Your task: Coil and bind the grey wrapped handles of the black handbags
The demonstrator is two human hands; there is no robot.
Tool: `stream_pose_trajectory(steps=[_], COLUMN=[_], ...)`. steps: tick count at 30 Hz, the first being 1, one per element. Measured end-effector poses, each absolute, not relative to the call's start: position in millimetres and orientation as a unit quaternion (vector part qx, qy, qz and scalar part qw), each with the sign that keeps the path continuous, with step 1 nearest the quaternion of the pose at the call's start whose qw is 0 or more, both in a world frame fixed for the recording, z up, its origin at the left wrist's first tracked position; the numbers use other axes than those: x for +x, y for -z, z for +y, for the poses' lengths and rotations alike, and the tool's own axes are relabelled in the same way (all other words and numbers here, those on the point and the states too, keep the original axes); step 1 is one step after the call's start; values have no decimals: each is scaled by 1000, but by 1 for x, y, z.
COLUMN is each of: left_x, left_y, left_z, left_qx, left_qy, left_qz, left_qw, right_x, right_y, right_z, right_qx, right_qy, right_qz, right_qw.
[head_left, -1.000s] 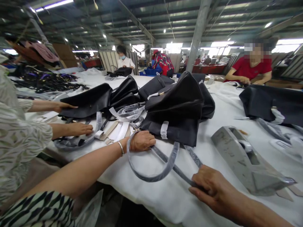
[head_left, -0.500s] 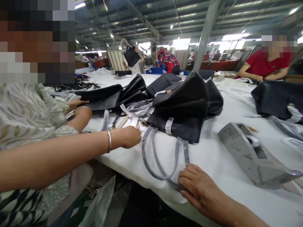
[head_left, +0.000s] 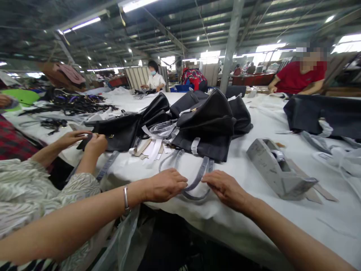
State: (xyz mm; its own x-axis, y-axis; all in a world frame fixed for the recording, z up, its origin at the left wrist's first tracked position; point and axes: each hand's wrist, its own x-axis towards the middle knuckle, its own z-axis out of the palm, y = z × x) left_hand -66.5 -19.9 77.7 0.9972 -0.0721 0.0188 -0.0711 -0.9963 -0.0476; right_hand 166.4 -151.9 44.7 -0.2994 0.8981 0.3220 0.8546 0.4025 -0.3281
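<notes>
White-covered tabletop (head_left: 239, 165) takes up most of what I see. On it, my black bag (head_left: 207, 130) slumps mid-view in front of me, more bags crowded behind. Second bag (head_left: 122, 131) lies left, a co-worker's hand (head_left: 96, 145) at its edge. Grey tape dispenser (head_left: 273, 175) sits to my right. Film-covered handles (head_left: 201, 171) loop from my bag toward the near edge. Left hand (head_left: 166, 185): fingers curled in, tips at the loop. Right hand (head_left: 222, 186): thumb and fingertips drawn close, by the loop's other side. I can't tell whether either one pinches film or handle. Smaller: paper strips (head_left: 154, 152) beside the bag, white wrap (head_left: 195, 145) on its front. Progress, my guess: handle film and front wrap look done; handle work seems unfinished, amount left unclear.
</notes>
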Motion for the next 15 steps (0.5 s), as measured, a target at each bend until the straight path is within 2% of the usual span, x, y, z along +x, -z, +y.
stream_pose_trajectory(steps=[3,8,13,15], left_x=[-60,-43,-51,-58], left_y=[-100,-126,-86,-66], left_z=[-28,-71,-92,-89], left_qx=[-999,-994,-998,-999], left_qy=[20,0,-56,-37], left_qz=[19,-39,-18,-18], left_qw=[-30,-102,-3,32], right_x=[178,184,191,191], right_y=[-62,-91,-84,-79], right_z=[-124,-108,-142,-148], right_qx=[-568,-526,-518,-514], right_qy=[-41,-139,-108,-92], right_qz=[-792,-830,-847,-851], right_qw=[219,125,51,58])
